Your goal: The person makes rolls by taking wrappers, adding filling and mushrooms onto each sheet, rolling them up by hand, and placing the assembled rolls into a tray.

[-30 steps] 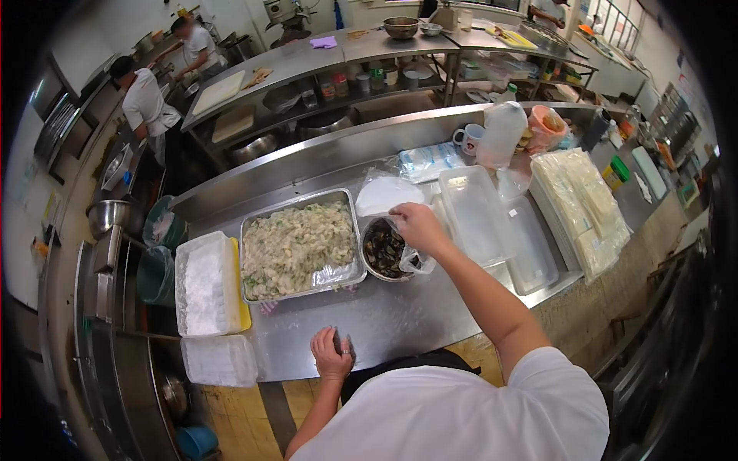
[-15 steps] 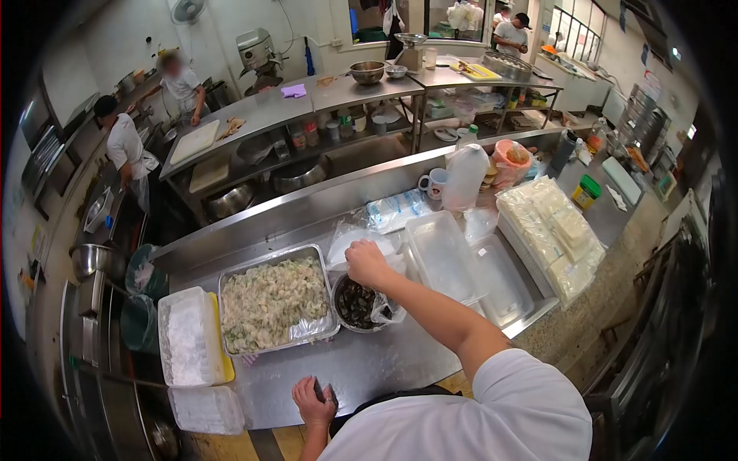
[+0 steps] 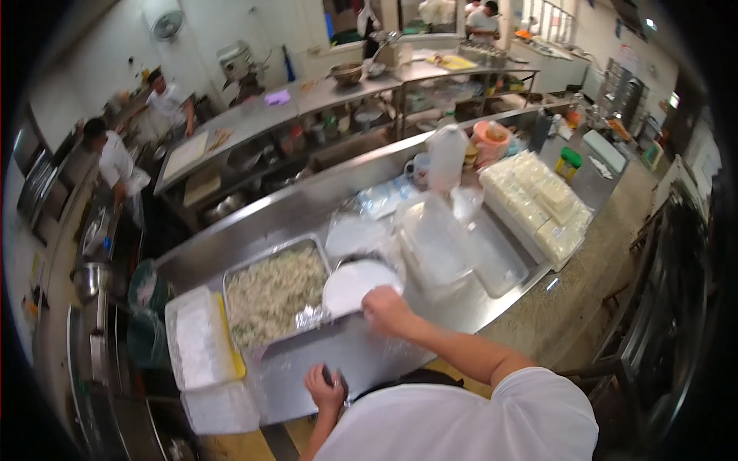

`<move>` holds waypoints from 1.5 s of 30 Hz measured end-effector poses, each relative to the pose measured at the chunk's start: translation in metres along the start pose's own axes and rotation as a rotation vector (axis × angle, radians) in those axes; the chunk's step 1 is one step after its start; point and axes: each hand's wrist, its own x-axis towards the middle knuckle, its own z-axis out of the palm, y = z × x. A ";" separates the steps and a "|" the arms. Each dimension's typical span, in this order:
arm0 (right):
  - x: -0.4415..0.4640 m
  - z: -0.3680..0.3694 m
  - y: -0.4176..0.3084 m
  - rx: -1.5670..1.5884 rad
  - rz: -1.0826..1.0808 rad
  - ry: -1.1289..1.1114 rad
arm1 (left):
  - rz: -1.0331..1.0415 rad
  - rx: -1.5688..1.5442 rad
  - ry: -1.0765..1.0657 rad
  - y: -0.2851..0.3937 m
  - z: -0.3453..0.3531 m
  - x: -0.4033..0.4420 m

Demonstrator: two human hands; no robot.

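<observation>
My right hand (image 3: 387, 310) pinches the near edge of a thin, round white wrapper sheet (image 3: 360, 286). The sheet lies over most of a round metal bowl (image 3: 369, 257), whose contents are mostly covered. My left hand (image 3: 327, 386) is closed round a small dark object (image 3: 338, 379) near the front edge of the steel table; its kind is not clear. Left of the bowl stands a metal tray (image 3: 311, 243) full of pale chopped filling with green bits (image 3: 277, 292). Behind the bowl, another round white sheet (image 3: 357, 235) lies in clear plastic.
A tub of white powder (image 3: 196, 334) stands on the left. Clear plastic containers (image 3: 434, 238) and stacked wrapped pale packs (image 3: 538, 200) sit to the right. A jug (image 3: 447, 157) and a mug (image 3: 419, 167) stand behind. Co-workers (image 3: 119, 165) are across the back counter.
My right hand has come back toward me from the plastic behind the bowl, bringing the round white sheet over the bowl. My left hand keeps the dark object. The view has shifted slightly.
</observation>
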 end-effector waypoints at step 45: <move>0.082 -0.003 0.081 -0.297 0.185 -0.006 | 0.122 -0.051 -0.018 0.004 -0.031 0.009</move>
